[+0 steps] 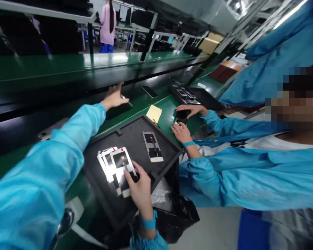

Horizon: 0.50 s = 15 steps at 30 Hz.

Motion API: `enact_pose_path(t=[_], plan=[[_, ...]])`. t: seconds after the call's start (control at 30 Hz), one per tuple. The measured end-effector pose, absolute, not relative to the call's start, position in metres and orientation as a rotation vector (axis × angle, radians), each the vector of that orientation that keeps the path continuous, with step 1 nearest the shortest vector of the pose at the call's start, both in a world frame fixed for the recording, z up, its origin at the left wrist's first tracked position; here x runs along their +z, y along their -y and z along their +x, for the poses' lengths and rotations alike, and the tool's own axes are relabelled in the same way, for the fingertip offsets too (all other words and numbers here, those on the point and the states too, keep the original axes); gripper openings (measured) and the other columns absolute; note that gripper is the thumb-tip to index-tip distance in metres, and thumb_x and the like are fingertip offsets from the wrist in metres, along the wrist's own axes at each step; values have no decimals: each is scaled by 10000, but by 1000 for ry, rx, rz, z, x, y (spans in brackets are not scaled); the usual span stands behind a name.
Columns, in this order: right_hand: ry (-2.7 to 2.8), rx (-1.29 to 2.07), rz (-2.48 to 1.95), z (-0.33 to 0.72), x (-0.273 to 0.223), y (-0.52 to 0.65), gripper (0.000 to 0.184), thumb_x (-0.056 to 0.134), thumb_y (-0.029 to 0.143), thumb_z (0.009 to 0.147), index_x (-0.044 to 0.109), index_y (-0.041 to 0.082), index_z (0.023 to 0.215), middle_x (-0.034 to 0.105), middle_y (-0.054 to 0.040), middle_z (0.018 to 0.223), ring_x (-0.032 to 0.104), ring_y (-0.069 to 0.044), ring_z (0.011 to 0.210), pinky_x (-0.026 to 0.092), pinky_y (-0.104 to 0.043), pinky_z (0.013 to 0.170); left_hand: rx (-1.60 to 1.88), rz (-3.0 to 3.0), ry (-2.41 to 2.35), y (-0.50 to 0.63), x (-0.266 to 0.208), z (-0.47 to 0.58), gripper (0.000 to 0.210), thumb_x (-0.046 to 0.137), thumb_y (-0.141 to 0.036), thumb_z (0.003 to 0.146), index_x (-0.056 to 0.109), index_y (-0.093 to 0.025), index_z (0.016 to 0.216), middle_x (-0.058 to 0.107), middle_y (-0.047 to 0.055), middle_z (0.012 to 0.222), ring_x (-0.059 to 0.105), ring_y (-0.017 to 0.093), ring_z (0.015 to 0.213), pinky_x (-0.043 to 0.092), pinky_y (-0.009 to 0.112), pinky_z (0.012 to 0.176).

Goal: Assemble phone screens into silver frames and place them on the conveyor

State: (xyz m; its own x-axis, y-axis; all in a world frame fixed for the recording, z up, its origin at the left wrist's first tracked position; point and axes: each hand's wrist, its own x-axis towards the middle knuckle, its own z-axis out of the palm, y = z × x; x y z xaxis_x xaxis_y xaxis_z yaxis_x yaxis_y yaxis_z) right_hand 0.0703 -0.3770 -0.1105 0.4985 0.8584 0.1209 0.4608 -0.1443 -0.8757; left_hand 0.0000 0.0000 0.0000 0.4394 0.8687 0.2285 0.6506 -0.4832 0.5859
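My right hand [139, 185] grips a white-framed phone screen [117, 159] by its side, fingers and thumb on opposite edges. Under and beside it, several similar white screens [106, 163] lie in an overlapping stack in a black tray [99, 198]. Another white phone screen [152, 146] with a red tab lies alone toward the tray's far right. Stretched out over the dark belt, my left hand [114, 97] has its thumb and index finger around a slim phone-like piece [130, 103]. Most of that piece blends into the dark background.
A dark phone [149, 91] lies beyond my left hand. Yellow paper [154, 114] sits by the tray. At right, a co-worker's hands [182, 132] handle a dark piece beside a second black tray [211, 97]. A black plastic bag [181, 218] hangs below my tray.
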Motion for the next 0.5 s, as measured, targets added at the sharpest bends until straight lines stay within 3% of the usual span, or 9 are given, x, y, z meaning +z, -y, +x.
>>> enact_pose_path(t=[0.1, 0.17, 0.23, 0.33, 0.4, 0.5], plan=[[1055, 559, -1721, 72, -107, 370, 436, 709, 633, 903, 733, 199, 940, 790, -93, 878, 724, -279, 837, 579, -409, 829, 1011, 2113, -1153, 38, 39, -53, 791, 900, -509, 842, 556, -204, 1486, 746, 136, 1259, 694, 335, 1266, 522, 451, 1105], [1005, 535, -1696, 73, -103, 366, 464, 716, 675, 864, 678, 213, 882, 759, -70, 809, 698, -257, 792, 562, -378, 776, 1192, 1855, -1055, 76, 61, -95, 651, 822, -598, 925, 572, -218, 1391, 748, 107, 1168, 732, 307, 1190, 573, 438, 1023], [949, 495, -1678, 72, -99, 363, 524, 697, 734, 840, 636, 216, 891, 737, -63, 786, 679, -243, 757, 544, -364, 735, 1268, 1524, -980, 127, 77, -138, 568, 567, -690, 1067, 563, -215, 1378, 728, 111, 1222, 738, 290, 1221, 603, 432, 996], [878, 450, -1653, 70, -90, 365, 621, 662, 837, 795, 588, 226, 878, 654, -10, 670, 613, -207, 628, 481, -336, 639, 1256, 1091, -833, 216, 92, -200, 760, 174, -747, 1116, 610, -183, 1379, 732, 144, 1300, 746, 299, 1230, 636, 441, 990], [841, 425, -1634, 65, -80, 371, 668, 644, 897, 764, 563, 239, 839, 572, 36, 586, 560, -184, 559, 430, -317, 594, 1271, 897, -790, 274, 94, -232, 754, 117, -696, 1132, 565, -222, 1512, 737, 134, 1349, 765, 285, 1178, 650, 448, 955], [804, 385, -1598, 40, -58, 394, 702, 619, 935, 771, 561, 237, 827, 553, 46, 576, 542, -171, 549, 413, -306, 579, 1223, 713, -744, 345, 89, -266, 754, 164, -702, 1127, 556, -250, 1585, 768, 131, 1328, 791, 247, 934, 652, 400, 795]])
